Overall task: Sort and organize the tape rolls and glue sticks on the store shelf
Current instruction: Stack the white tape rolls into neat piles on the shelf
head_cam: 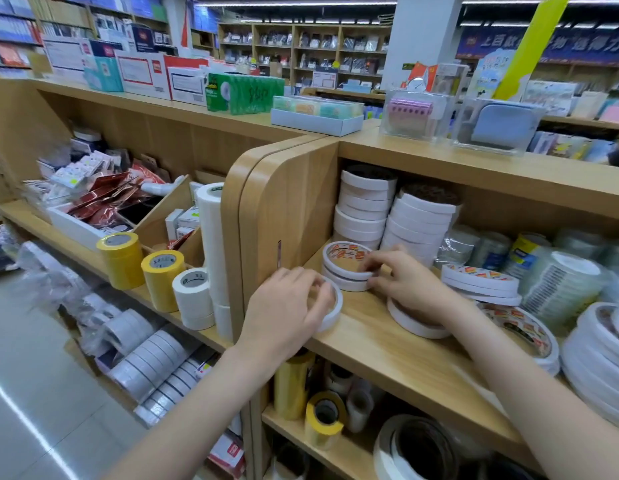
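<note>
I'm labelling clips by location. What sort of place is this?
Most likely a stationery shop: wooden shelves stacked with white tape rolls, boxed goods on the shelf top, and more stocked aisles behind.

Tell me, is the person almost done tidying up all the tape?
Not yet, it seems. Looks done: two tall stacks of white tape stand neatly at the back of the shelf. In hand: the left hand grips one white roll at the shelf's front edge, and the right hand touches a short stack of two rolls. Left: flat rolls lie overlapping further right. No glue sticks can be made out.
</note>
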Action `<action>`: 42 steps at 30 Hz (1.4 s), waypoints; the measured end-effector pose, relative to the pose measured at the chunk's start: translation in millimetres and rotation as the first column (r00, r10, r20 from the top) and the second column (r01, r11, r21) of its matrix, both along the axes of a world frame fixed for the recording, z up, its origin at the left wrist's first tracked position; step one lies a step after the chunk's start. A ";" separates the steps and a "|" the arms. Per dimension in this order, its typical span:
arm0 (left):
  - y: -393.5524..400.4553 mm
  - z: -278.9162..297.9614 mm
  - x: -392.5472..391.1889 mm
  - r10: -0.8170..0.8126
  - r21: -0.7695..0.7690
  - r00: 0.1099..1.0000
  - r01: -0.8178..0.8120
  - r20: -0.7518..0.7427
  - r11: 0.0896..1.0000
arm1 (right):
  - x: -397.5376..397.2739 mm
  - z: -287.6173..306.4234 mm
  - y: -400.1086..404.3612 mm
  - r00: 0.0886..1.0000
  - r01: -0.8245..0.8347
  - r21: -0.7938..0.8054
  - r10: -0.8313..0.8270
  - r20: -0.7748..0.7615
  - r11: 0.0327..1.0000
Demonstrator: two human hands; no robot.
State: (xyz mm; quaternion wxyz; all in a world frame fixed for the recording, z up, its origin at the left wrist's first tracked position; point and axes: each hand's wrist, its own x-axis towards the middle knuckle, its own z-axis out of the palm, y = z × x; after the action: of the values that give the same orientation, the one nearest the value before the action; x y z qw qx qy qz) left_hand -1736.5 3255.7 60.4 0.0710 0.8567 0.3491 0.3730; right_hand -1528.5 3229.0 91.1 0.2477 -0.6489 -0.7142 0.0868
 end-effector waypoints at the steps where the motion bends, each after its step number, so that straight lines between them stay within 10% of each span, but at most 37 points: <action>1: 0.1 -1.4 -2.3 -0.022 -0.025 0.998 0.021 -0.058 0.999 | 2.4 2.8 -1.5 0.997 -0.004 -0.018 0.003 -0.076 1.000; 9: 5.2 -12.8 -11.6 -0.176 -0.017 0.977 0.175 -0.121 0.984 | 12.2 23.2 -11.7 0.930 -0.048 -0.050 0.027 -0.367 0.998; 14: 2.9 -2.0 -3.4 -0.195 -0.139 0.976 0.208 0.102 0.968 | 13.2 23.1 -23.6 0.908 -0.038 -0.054 0.012 -0.419 0.998; 42: 8.8 26.3 -12.1 -0.197 -0.564 0.848 0.483 0.492 0.670 | 17.8 22.5 -40.8 0.973 0.106 0.170 -0.067 -0.222 0.980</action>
State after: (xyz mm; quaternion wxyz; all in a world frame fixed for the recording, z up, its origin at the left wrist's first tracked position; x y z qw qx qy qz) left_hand -1748.6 3264.6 86.7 0.5115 0.7306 0.2678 0.3645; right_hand -1510.8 3188.2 113.6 0.3852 -0.6411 -0.6589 0.0804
